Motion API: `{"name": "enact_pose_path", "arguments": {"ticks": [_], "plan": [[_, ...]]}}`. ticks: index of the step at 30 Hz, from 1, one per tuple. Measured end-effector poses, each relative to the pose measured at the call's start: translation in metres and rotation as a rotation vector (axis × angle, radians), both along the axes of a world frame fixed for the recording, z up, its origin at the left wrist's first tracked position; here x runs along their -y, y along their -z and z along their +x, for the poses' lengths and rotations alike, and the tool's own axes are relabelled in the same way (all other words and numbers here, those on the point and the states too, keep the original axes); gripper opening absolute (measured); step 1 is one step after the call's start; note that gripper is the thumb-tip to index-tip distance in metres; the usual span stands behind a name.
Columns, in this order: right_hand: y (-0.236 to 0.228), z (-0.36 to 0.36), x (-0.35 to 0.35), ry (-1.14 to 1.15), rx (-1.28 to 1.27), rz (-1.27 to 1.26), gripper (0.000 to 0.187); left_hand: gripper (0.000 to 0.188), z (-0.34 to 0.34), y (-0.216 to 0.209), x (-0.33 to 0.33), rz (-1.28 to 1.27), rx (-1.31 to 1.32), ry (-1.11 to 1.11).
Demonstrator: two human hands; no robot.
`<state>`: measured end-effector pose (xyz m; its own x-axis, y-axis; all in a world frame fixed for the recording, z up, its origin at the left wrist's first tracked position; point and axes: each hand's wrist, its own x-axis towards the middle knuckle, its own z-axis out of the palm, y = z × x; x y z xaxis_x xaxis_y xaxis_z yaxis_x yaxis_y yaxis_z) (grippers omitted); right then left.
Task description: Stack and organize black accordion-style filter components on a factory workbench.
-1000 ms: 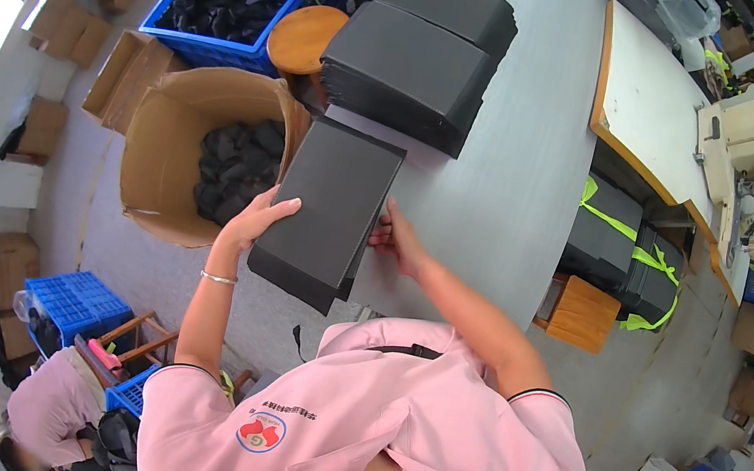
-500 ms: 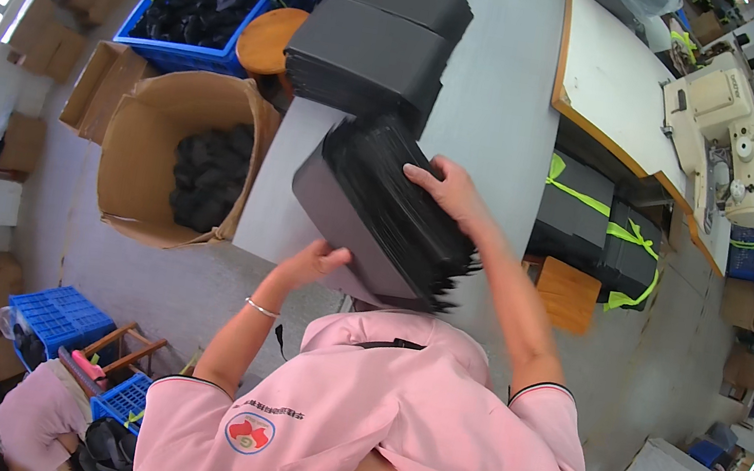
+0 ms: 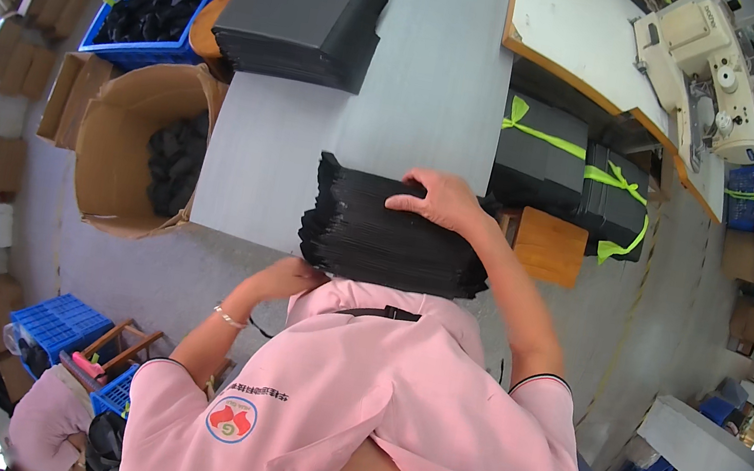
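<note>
Seemingly steadying it, the right hand [image 3: 442,200] lies half-open across the black, layered, rectangular stack [image 3: 386,242] mid-frame; the left hand [image 3: 289,278] hides its grip.

the black stack [image 3: 376,240] has swung crosswise under the right hand [image 3: 442,200], its near-left corner now beside the left hand [image 3: 287,279].

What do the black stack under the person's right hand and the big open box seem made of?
Black stack: matte, perhaps foam or fabric sheets; many thin layered edges show, but the exact material is unclear. Box: likely cardboard, dull brown with thin walls.
</note>
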<state>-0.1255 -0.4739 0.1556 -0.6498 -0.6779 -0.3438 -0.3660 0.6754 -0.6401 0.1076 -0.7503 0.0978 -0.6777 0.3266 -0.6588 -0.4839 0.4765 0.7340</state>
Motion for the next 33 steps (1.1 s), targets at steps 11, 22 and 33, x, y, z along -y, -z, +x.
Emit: {"name": "enact_pose_path", "arguments": {"ticks": [11, 22, 33], "plan": [[0.007, 0.029, -0.026, 0.044, -0.67, -0.226, 0.056, 0.061, -0.112, -0.067, -0.103, -0.519, -1.057, -0.031], [-0.019, 0.141, -0.129, 0.433, -0.634, -0.229, 0.062, 0.128, -0.118, -0.077, -0.108, -0.602, -0.999, 0.36], [-0.017, 0.201, -0.127, 0.405, -0.643, -0.188, 0.025, 0.136, -0.124, -0.068, -0.108, -0.589, -1.04, 0.354]]}}
